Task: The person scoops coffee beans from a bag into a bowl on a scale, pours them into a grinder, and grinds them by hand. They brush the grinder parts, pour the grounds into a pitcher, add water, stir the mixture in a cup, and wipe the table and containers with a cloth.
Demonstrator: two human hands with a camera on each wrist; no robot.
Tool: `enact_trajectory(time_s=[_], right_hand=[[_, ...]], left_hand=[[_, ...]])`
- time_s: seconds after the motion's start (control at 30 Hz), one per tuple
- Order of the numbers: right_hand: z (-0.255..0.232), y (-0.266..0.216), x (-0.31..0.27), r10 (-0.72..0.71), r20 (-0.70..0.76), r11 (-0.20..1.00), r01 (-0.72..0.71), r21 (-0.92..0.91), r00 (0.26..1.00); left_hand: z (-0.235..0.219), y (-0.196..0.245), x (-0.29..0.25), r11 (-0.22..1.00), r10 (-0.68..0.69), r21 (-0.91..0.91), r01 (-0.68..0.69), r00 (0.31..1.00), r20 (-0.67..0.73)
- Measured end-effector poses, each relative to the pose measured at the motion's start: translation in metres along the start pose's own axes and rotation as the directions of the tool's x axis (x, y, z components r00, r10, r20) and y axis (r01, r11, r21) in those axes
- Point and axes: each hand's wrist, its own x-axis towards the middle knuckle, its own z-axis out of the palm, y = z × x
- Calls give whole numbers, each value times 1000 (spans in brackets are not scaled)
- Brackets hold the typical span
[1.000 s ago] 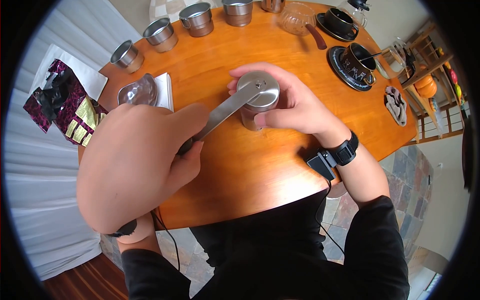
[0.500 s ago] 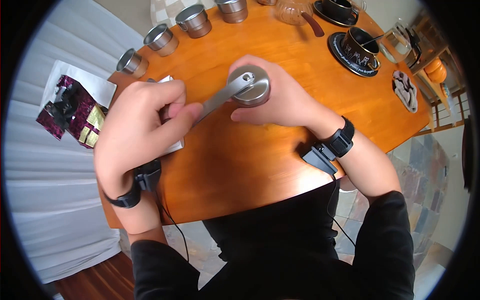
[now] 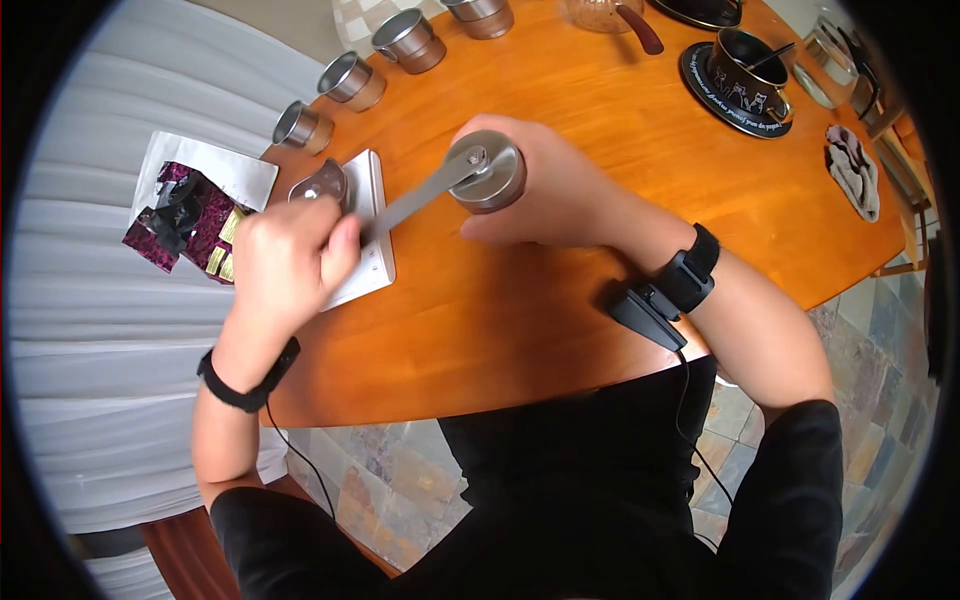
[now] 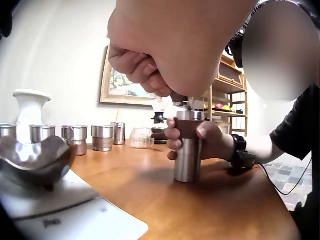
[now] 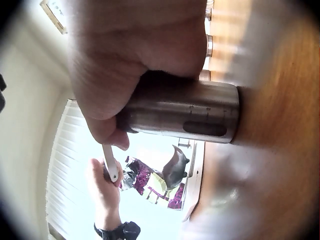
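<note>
The right hand (image 3: 545,185) grips a steel cylindrical hand grinder (image 3: 492,180) round its brown band; in the left wrist view the grinder (image 4: 187,160) stands upright on the table. A flat metal crank arm (image 3: 420,202) runs from the grinder's top toward the left. The left hand (image 3: 290,255) has its fingers curled round the crank's outer end, and its knob is mostly hidden in the head view. In the right wrist view the left hand (image 5: 106,185) holds the crank end, while the right hand (image 5: 135,55) wraps the grinder body (image 5: 200,107).
A white scale (image 3: 375,265) with a shiny dish (image 3: 322,182) lies beside the left hand. Behind it is a purple bag (image 3: 205,215) on white paper. Several steel cups line the far edge. A black cup (image 3: 742,75) on a saucer and a cloth (image 3: 852,175) are at right.
The left hand and crank end have moved away from the body and lower over the scale, which now shows more. The right hand still grips the grinder. The head view has shifted.
</note>
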Motion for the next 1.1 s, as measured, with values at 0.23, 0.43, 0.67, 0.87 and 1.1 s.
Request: enact_trajectory(time_s=[0.23,0.43,0.67,0.87,1.1], right_hand=[[-1,-3,-1,12,19,999,-11,-40,1000],[-3,-7,-5,31,34,997,-29,-70,999],[5,-7,3,-38,102,995,47,-86,994],[14,-13,-8,61,-76,985,-72,-158,995],[-1,0,0,-43,8,999,43,-27,999]], left_hand=[[12,-19,78,945,-302,-39,325,912,279],[13,-13,146,978,-189,-2,211,880,437],[21,28,180,969,104,-246,-19,937,334],[17,103,126,878,463,-221,-425,871,164],[-28,88,40,854,474,-270,-446,880,46]])
